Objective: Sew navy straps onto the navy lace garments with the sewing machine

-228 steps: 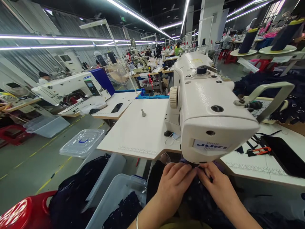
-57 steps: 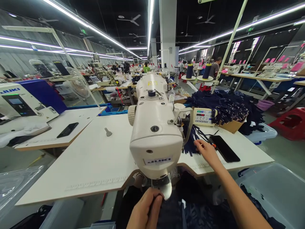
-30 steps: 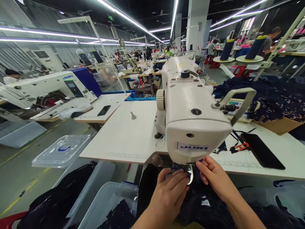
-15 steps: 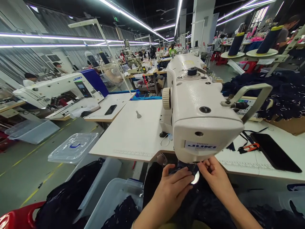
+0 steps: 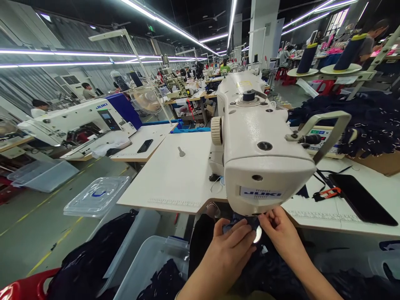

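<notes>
**Both hands at sewing machine head, cloth apparently being positioned**

Head view, the only one: left hand (image 5: 226, 252) is lying over dark blue cloth (image 5: 230, 225), fingers bending and touching it; can't tell if it's gripping or just pressing. Right hand (image 5: 279, 228) is pinching narrow beside the needle end, apparently on the cloth's edge; fingertips partly hidden. Cloth is sitting just below the head of the white sewing machine (image 5: 265, 179), partly under the left hand. A shiny metal piece (image 5: 258, 234) is showing between the hands. Phone (image 5: 362, 198) and orange clip (image 5: 329, 193) are lying on the table (image 5: 175, 179), apart from the hands.

Step in hand: looks like lining up or guiding cloth for stitching. Next move is probably calling for flat, steady cloth and fingertips staying off the needle.
</notes>
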Tool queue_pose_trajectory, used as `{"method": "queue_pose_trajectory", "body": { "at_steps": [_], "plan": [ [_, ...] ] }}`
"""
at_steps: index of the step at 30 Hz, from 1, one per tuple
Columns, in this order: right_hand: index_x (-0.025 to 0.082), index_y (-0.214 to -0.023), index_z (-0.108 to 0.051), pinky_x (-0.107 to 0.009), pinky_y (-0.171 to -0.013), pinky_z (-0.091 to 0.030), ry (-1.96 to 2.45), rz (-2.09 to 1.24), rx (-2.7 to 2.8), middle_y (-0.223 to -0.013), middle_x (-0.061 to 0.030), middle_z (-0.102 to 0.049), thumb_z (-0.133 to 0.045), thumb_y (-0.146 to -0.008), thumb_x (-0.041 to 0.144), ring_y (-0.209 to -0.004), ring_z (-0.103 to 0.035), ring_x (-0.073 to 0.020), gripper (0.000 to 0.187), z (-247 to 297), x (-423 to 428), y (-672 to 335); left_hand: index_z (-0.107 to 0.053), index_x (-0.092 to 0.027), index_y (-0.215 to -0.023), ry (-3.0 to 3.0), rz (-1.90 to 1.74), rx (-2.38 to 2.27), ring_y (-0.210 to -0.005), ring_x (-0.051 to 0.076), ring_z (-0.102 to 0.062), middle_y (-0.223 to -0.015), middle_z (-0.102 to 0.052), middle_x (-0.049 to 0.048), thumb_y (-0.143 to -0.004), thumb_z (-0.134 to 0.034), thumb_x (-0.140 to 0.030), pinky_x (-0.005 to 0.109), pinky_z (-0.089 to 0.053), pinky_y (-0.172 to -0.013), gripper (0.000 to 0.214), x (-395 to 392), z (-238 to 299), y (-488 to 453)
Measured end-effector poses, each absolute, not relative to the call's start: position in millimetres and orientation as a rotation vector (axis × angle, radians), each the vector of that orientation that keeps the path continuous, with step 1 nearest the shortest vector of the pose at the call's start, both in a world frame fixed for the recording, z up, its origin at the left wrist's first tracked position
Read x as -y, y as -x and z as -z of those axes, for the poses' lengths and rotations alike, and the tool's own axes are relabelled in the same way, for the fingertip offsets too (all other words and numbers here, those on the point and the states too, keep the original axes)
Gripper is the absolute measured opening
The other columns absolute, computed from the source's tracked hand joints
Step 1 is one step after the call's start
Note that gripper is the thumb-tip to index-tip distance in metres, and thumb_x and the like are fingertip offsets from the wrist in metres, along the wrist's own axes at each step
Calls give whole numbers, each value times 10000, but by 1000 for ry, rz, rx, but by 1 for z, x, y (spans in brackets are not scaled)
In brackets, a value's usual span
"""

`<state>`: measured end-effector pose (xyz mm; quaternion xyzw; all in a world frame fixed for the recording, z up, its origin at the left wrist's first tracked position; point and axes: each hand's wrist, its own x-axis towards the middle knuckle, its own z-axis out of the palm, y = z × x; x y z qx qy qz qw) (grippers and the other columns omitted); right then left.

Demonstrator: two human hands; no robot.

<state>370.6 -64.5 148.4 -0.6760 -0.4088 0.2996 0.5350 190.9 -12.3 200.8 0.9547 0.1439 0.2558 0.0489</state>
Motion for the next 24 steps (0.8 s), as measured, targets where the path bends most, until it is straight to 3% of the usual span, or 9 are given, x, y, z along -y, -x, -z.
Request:
{"method": "queue_pose_trajectory", "body": {
  "at_steps": [7,18,24],
  "plan": [
    [255,-818,-403,-239,-574,-375,1634,-687,971,-670,71,-349,-507,-907,450,-614,-409,-135,238,-144,65,-370,-591,-155,-1203,-2943,-838,-413,-1196,158,-590,-1135,-694,59,-1040,-376,-201,326,-389,-1017,274,12,-193,-193],
    [251,-800,-418,-227,-559,-396,1706,-668,989,-646,73,-394,-506,-900,428,-595,-452,-130,222,-149,68,-372,-611,-176,-1178,-2973,-858,-350,-1174,130,-593,-1111,-705,3,-1023,-454,-224,299,-362,-1047,226,6,-190,-191],
    [218,-887,-560,-253,-594,-468,1686,-622,1131,-701,17,-569,-500,-879,371,-657,-567,-169,165,-159,51,-388,-649,-226,-1122,-3040,-1008,-564,-1103,141,-613,-1039,-713,-26,-991,-539,-324,307,-329,-962,197,11,-189,-195]
  ]
}}
